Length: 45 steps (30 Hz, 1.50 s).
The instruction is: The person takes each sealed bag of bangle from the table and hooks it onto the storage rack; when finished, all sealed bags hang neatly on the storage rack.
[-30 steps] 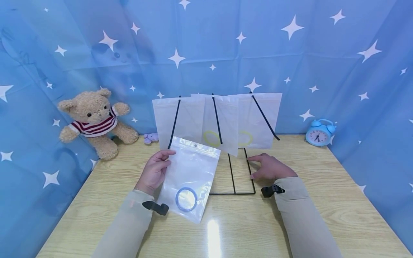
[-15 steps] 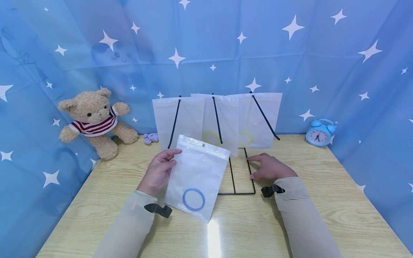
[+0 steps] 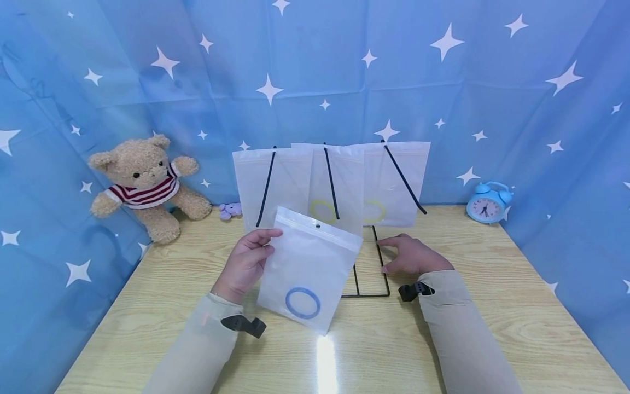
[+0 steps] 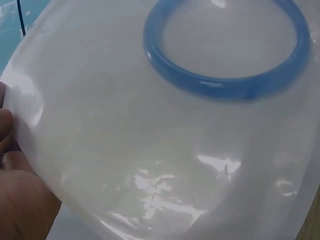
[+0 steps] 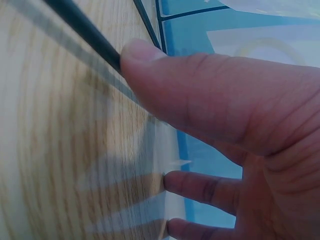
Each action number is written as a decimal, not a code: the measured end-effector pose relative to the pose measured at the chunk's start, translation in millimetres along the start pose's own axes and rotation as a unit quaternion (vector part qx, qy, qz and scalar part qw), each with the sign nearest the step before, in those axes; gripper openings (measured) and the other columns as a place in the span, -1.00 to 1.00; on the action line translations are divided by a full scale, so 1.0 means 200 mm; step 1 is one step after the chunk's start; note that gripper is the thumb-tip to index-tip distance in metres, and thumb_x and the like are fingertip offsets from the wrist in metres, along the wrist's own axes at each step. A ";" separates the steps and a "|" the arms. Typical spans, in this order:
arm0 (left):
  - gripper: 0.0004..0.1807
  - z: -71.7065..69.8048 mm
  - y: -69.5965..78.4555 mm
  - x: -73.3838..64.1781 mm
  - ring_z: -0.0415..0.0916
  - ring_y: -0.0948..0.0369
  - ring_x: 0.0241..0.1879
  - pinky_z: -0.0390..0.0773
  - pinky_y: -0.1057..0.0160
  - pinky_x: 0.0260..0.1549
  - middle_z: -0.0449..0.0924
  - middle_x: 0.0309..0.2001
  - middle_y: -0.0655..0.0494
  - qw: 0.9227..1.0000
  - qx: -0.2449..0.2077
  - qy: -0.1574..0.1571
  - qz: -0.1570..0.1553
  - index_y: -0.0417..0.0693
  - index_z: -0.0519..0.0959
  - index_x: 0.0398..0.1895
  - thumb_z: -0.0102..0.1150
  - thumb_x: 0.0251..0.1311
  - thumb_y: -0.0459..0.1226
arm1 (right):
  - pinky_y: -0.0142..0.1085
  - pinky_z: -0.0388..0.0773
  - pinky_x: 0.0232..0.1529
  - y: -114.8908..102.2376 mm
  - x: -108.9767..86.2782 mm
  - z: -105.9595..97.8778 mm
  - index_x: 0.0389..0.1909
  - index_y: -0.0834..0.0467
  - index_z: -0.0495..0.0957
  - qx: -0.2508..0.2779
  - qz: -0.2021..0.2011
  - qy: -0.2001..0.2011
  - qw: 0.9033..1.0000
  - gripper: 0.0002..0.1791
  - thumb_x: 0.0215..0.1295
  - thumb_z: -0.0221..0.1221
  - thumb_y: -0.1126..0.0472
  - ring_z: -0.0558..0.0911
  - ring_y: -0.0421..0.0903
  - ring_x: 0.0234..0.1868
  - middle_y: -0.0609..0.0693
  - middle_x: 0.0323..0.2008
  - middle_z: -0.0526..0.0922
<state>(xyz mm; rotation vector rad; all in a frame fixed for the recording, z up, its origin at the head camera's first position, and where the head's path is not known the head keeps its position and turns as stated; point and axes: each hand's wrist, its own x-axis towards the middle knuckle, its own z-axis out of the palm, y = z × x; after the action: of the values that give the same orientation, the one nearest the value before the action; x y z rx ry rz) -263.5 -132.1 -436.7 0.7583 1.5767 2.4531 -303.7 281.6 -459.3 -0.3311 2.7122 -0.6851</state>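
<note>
In the head view my left hand (image 3: 246, 265) pinches the upper left edge of a translucent white zip bag (image 3: 307, 260), which tilts over the table. A blue bangle (image 4: 225, 90) lies inside, in the lower part of the bag. My right hand (image 3: 415, 256) reaches the right side of the black wire display rack (image 3: 388, 284) at its base. Its thumb (image 5: 190, 90) presses the rod, while two outstretched fingertips (image 5: 200, 187) touch the wooden table. Further zip bags hang on the rack's hooks; the middle bag (image 3: 344, 180) and right bag (image 3: 408, 164) show yellow-green rings.
The left hanging bag (image 3: 251, 175) stands right behind the held bag. A teddy bear (image 3: 147, 180) and a small purple toy (image 3: 229, 211) sit at the back left. At the back right stands a blue alarm clock (image 3: 487, 202). A starry blue curtain (image 3: 315, 65) encloses the wooden table (image 3: 492, 306).
The bag in my left hand has moved right, closer in front of the hanging bags, and now covers more of the rack's base. My right hand has stayed where it was.
</note>
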 end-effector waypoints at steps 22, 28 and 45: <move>-0.27 0.18 0.12 -0.06 0.40 0.48 0.21 0.37 0.47 0.12 0.67 0.18 0.49 0.997 0.047 -0.055 0.040 0.37 0.73 0.12 -0.13 0.32 -0.65 | 0.31 0.42 0.33 0.00 0.00 0.00 0.49 0.11 0.48 0.010 -0.007 0.015 1.000 -0.15 0.17 0.53 0.03 0.35 0.42 0.45 0.39 0.46 0.35; -0.24 0.22 0.14 -0.07 0.41 0.48 0.18 0.36 0.48 0.12 0.67 0.18 0.47 0.995 0.044 -0.062 0.069 0.34 0.72 0.15 -0.17 0.32 -0.68 | 0.16 0.52 0.22 0.01 0.01 0.00 0.45 0.07 0.53 0.022 -0.016 0.014 1.000 -0.17 0.11 0.55 0.09 0.49 0.25 0.30 0.31 0.42 0.41; -0.26 0.27 0.16 -0.08 0.53 0.32 0.27 0.57 0.34 0.21 0.62 0.32 0.34 0.991 0.017 -0.096 0.092 0.23 0.61 0.35 -0.21 0.38 -0.67 | 0.26 0.43 0.33 0.00 0.00 0.01 0.43 0.15 0.52 0.023 0.005 0.011 1.000 -0.18 0.16 0.54 -0.01 0.36 0.40 0.44 0.40 0.46 0.32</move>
<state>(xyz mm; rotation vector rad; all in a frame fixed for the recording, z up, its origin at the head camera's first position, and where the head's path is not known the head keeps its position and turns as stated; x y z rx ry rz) -218.5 -109.6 -396.1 1.1551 1.5424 2.3924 -303.8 281.6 -460.6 -0.3011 2.7127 -0.7502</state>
